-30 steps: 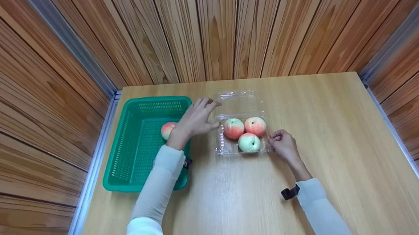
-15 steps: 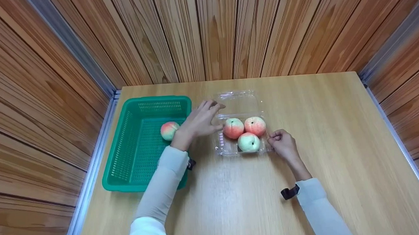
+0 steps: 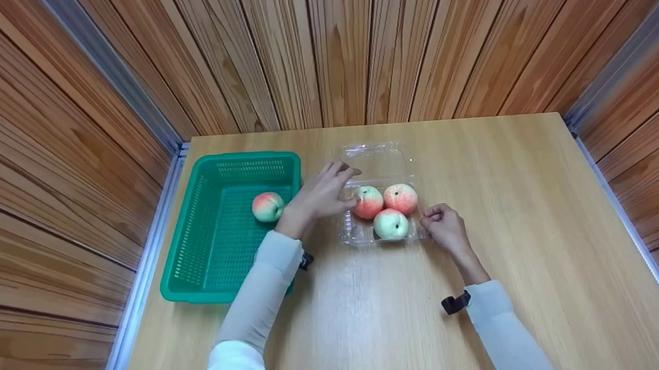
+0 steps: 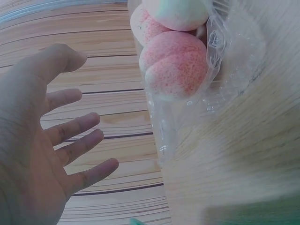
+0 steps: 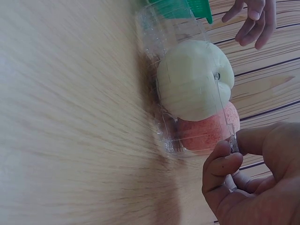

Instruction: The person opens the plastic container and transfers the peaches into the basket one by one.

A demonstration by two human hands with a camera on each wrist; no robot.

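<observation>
Three peaches sit together in a clear plastic clamshell box [image 3: 355,235], its lid [image 3: 377,162] laid open toward the back. The left peach [image 3: 368,202] and the right peach [image 3: 400,198] lie behind the front peach [image 3: 391,224]. My left hand [image 3: 321,196] hovers over the box's left side with fingers spread and holds nothing; the left wrist view shows it apart from the peaches. Thumb and finger of my right hand [image 5: 253,168] pinch the rim of the box at its front right corner. Another peach [image 3: 267,206] lies in the green basket [image 3: 177,263].
The green basket stands on the left of the wooden table [image 3: 524,196], close beside my left forearm. Wood-panelled walls [image 3: 344,52] rise behind the table and on both sides.
My left hand has moved right and slightly toward me, from the basket's edge to the box's left side, uncovering the peach in the basket. The right hand has stayed at the box's corner.
</observation>
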